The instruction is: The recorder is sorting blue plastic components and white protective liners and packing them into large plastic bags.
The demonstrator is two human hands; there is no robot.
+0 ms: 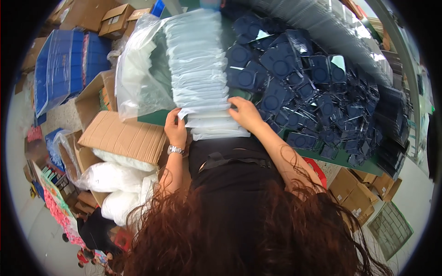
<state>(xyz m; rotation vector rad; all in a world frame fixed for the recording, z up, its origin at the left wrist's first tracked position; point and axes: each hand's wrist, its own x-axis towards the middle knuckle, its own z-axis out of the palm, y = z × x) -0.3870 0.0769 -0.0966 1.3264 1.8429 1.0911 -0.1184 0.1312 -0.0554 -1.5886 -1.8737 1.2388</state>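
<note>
A long row of overlapping white, translucent packing sleeves [195, 60] runs away from my body on the table. My left hand [175, 131] is closed, its thumb and fingers pinching the left corner of one sleeve near the close end of the row. On the opposite side, my right hand [246, 113] has its thumb and fingers closed at the right edge of the same sleeve. Right of the row lies a big loose heap of dark blue phone cases [281, 62] with ring marks and clear edges.
A clear plastic bag [142, 73] with white contents lies left of the row. Beside my left arm stands an open carton [122, 135] with white bags [117, 177]. Stacked cases [391, 115] line the table's right side. Blue crates [60, 69] and cartons [359, 193] stand around; another person [96, 230] is lower left.
</note>
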